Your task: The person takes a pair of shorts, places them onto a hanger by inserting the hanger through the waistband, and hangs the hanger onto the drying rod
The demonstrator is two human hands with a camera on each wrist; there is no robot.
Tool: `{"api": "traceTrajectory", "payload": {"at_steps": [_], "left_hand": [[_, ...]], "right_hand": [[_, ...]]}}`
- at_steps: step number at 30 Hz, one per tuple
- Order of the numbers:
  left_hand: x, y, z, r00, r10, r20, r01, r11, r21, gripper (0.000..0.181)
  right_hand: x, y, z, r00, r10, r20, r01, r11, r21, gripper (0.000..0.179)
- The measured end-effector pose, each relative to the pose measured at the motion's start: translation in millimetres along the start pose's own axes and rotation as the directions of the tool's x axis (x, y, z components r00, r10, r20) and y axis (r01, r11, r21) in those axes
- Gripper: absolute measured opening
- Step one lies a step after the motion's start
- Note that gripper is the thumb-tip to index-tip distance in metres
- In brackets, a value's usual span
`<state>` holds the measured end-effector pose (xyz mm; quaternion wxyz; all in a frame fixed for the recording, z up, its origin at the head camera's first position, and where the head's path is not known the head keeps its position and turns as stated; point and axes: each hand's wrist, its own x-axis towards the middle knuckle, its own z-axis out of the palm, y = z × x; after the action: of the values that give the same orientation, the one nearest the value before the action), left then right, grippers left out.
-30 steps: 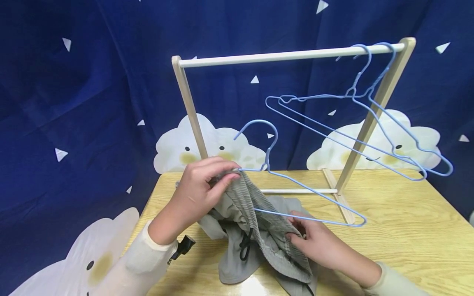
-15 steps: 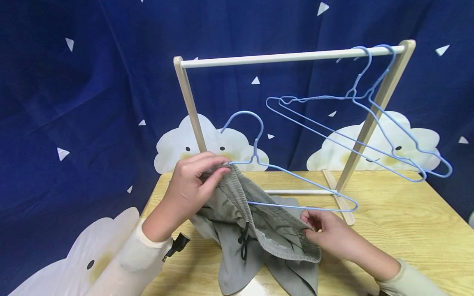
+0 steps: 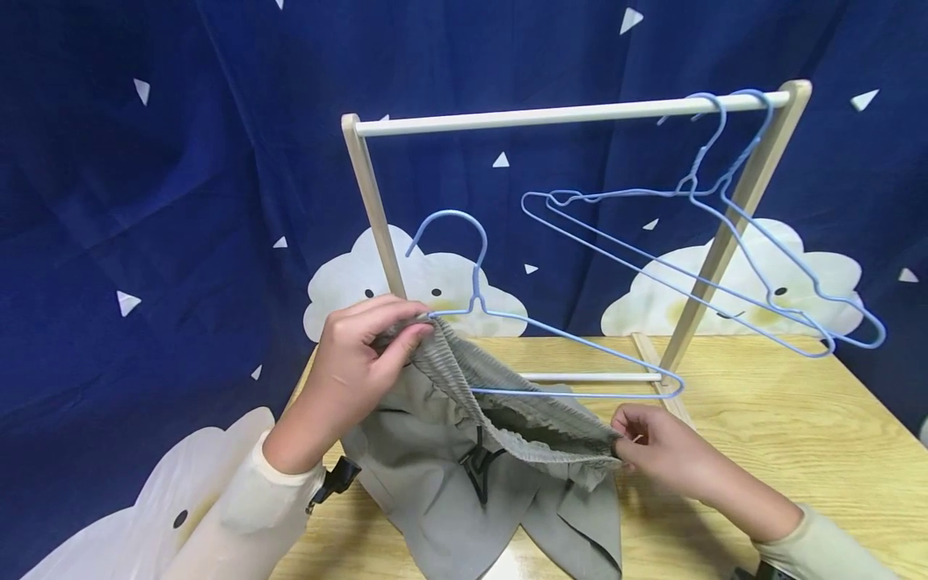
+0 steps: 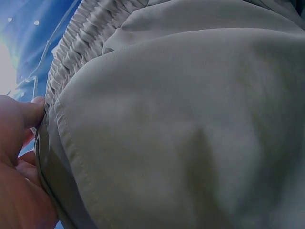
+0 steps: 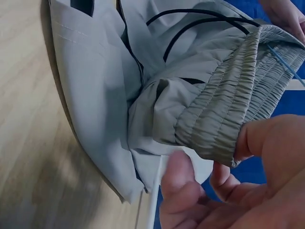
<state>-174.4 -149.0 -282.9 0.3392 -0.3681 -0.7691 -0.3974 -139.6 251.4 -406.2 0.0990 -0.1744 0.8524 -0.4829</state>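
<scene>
Grey shorts [image 3: 435,475] with a gathered elastic waistband [image 5: 217,102] and a black drawstring [image 3: 478,471] hang between my hands, their lower part over the table. My left hand [image 3: 355,354] pinches one end of the waistband together with the left shoulder of a blue wire hanger [image 3: 573,332]. That end of the hanger sits inside the waist opening; its hook points up and its right end sticks out over the back of the waistband. My right hand [image 3: 667,451] pinches the waistband's opposite end, pulling it wide. In the left wrist view, grey cloth [image 4: 181,105] fills most of the picture.
A clothes rack with a white top rail [image 3: 565,117] and wooden posts [image 3: 739,225] stands behind on the wooden table [image 3: 783,435]. Two blue wire hangers [image 3: 692,193] hang at the rail's right end. A dark blue curtain [image 3: 181,201] with clouds is at the back.
The left hand has moved left and slightly up with the hanger and shorts. The right hand has shifted right along with its end of the waistband, stretching the opening wider and flatter.
</scene>
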Motion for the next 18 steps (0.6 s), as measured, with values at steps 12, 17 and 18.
{"api": "traceTrajectory", "payload": {"at_steps": [12,17,18], "left_hand": [[-4.9,-5.6,-4.0,0.999,-0.031,0.012,0.031,1.0,-0.003,0.016],[-8.2,-7.4,-4.7,0.999,-0.033,0.017,0.033,0.999,-0.004,0.017],[-8.9,-7.7,-4.9,0.999,-0.033,0.016,0.033,0.999,-0.003,0.017]], "right_hand": [[-4.7,-11.0,-37.8,0.995,0.102,-0.015,-0.102,0.994,-0.025,0.023],[-9.0,-15.5,-54.5,0.991,0.111,-0.071,-0.116,0.991,-0.064,0.03],[-9.7,-16.4,-57.1,0.991,0.11,-0.075,-0.116,0.991,-0.073,0.028]]}}
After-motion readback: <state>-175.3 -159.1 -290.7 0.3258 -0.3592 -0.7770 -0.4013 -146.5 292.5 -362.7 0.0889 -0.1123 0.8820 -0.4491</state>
